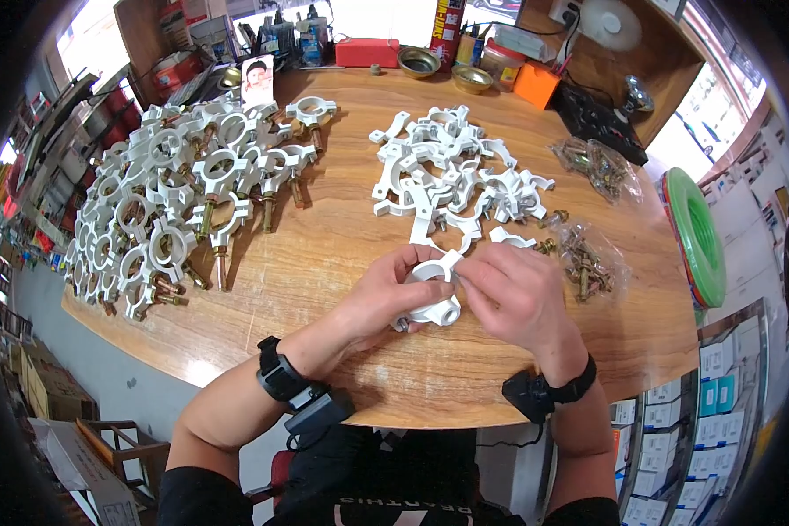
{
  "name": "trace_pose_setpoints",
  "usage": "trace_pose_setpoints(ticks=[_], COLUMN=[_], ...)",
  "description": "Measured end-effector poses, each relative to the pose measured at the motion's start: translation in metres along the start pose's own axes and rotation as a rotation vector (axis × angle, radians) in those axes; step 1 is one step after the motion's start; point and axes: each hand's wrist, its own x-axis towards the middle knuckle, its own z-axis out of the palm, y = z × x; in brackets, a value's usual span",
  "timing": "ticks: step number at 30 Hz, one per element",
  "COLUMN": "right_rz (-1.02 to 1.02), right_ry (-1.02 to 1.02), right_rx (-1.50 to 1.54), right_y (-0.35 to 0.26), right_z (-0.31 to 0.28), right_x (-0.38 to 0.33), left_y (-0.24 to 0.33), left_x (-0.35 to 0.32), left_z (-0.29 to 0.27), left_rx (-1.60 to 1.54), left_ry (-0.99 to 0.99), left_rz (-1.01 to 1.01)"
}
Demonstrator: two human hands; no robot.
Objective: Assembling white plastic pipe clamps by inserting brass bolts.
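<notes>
Left: big heap of white ring clamps with brass-coloured bolts [171,197]. Far, beyond your hands: tangled pile of loose white half-ring brackets [422,211]. Right: clear plastic bag of metal bolts [586,265], another farther off [598,167]. Brown wood-grain table [324,237] bare between heaps and along near edge. White round pipe clamp [438,313] between your hands: left hand [384,294] clamped on it; right hand [522,294] at its right side, grip hidden, cannot tell if closed.
</notes>
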Motion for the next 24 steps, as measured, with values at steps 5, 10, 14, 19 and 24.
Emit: trace_pose_setpoints(ticks=[5, 10, 14, 19, 24], right_rz=[0.097, 0.414, 0.653, 0.772, 0.797], right_ry=[-0.046, -0.065, -0.016, -0.102, -0.043], right_rx=[0.003, 0.331, 0.595, 0.582, 0.836], right_y=[0.001, -0.003, -0.008, -0.010, -0.008], right_z=[-0.001, 0.001, 0.004, 0.006, 0.009], right_x=[-0.001, -0.003, -0.005, -0.005, -0.007], left_y=[-0.001, -0.002, -0.005, -0.007, -0.009], left_x=[0.001, 0.000, -0.001, -0.003, -0.002], left_z=[0.000, 0.005, 0.009, 0.009, 0.013], left_rx=[-0.045, 0.031, 0.145, 0.237, 0.098], left_ry=[-0.020, 0.027, 0.039, 0.088, 0.138], left_rz=[0.031, 0.133, 0.273, 0.264, 0.230])
